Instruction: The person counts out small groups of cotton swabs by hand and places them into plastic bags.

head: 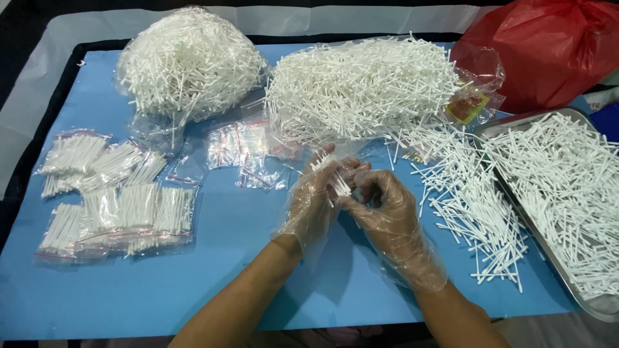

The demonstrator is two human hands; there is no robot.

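Between the two gloved hands, over the middle of the blue surface (213, 258), a small bundle of white sticks (338, 182) is being held. The left hand (313, 203) is cupping it, fingers closed round the lower part, so that grip is clamped on the bundle. The right hand (387, 209) is meeting it from the other side, its curled fingers touching the stick ends; whether it is pinching any stick of its own cannot be told. The bundle's long axis is running from low right to high left, tips pointing away from the wearer, toward the far heaps.

Just right of the grip, loose sticks (471, 200) are lying scattered on the surface, nearer the right hand. Further right, a metal tray (599, 303) is carrying more. Well left of the grip, filled clear packets (119, 206) are lying in rows. Beyond the grip, empty small bags (248, 158) are lying flat; past them, an open heap of sticks (361, 84) and a bagged heap (190, 61) are sitting. At far right, a red bag (554, 45) is resting.
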